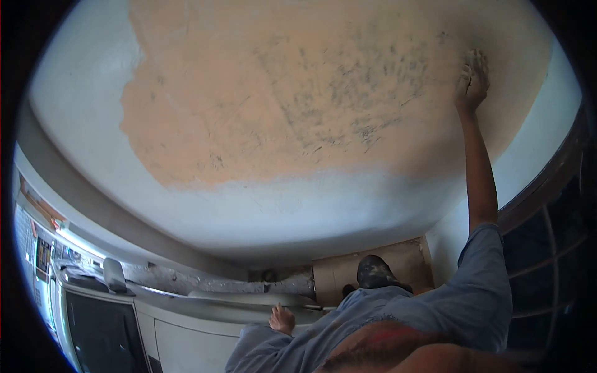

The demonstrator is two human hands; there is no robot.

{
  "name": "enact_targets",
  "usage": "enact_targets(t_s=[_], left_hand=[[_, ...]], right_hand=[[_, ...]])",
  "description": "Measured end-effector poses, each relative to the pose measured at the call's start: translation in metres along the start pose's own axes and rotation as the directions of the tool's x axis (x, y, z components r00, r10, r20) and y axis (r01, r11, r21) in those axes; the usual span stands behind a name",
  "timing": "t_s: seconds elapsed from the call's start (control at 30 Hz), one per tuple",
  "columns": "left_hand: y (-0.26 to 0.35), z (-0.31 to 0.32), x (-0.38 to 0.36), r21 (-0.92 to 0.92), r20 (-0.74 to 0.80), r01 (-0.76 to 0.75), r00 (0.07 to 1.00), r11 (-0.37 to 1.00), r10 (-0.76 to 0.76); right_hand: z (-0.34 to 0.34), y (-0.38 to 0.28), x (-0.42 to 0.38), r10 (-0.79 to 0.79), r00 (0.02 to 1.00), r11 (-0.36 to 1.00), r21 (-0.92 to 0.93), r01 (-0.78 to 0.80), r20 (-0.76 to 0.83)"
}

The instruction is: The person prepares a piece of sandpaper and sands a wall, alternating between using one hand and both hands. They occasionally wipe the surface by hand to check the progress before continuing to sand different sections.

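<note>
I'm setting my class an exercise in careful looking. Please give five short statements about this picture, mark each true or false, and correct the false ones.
1. The right hand is higher in the picture than the left hand. True.
2. The left hand is on the peach patch. False: it is low down, away from the patch.
3. Dark marks show on the patch. True.
4. The right sleeve is bright yellow. False: it is blue-grey.
5. A dark shoe shows lower in the picture than the patch. True.
</note>
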State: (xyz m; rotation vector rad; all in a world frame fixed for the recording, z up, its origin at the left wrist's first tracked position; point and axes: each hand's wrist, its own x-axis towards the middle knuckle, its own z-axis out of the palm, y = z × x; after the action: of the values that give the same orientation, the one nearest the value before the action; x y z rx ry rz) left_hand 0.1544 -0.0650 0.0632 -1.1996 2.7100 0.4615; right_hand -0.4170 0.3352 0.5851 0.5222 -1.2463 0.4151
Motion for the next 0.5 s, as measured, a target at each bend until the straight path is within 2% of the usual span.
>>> enact_targets(t_s=[0.07,0.13,0.23,0.33,0.43,0.5], left_hand=[[0.006,-0.001,0.002,-0.01,-0.008,-0.031,0.999,0.999,0.031],[0.015,-0.016,-0.002,-0.02,0.118,0.068,0.991,0.997,-0.065],[0.019,-0.021,-0.005,-0.025,0.116,0.07,0.991,0.997,-0.066],[0.017,-0.02,-0.005,-0.012,0.108,0.031,0.994,0.999,-0.03],[0.021,-0.021,-0.007,-0.008,0.092,0.048,0.995,0.999,-0.047],[0.022,-0.015,0.001,-0.005,0.07,0.047,0.996,0.999,-0.047]], right_hand=[[0.0,-0.001,0.003,0.001,1.0,0.999,-0.036,-0.001,-0.005],[0.0,-0.008,-0.002,0.016,1.0,0.998,-0.067,-0.016,0.001],[0.003,-0.005,-0.003,0.038,0.999,0.999,-0.012,-0.038,-0.037],[0.001,-0.005,-0.005,0.02,1.0,0.994,-0.109,-0.021,-0.005],[-0.002,-0.014,-0.003,0.008,1.0,0.999,-0.033,-0.009,-0.016],[0.0,-0.016,0.001,0.024,0.999,0.998,-0.064,-0.026,-0.033]])
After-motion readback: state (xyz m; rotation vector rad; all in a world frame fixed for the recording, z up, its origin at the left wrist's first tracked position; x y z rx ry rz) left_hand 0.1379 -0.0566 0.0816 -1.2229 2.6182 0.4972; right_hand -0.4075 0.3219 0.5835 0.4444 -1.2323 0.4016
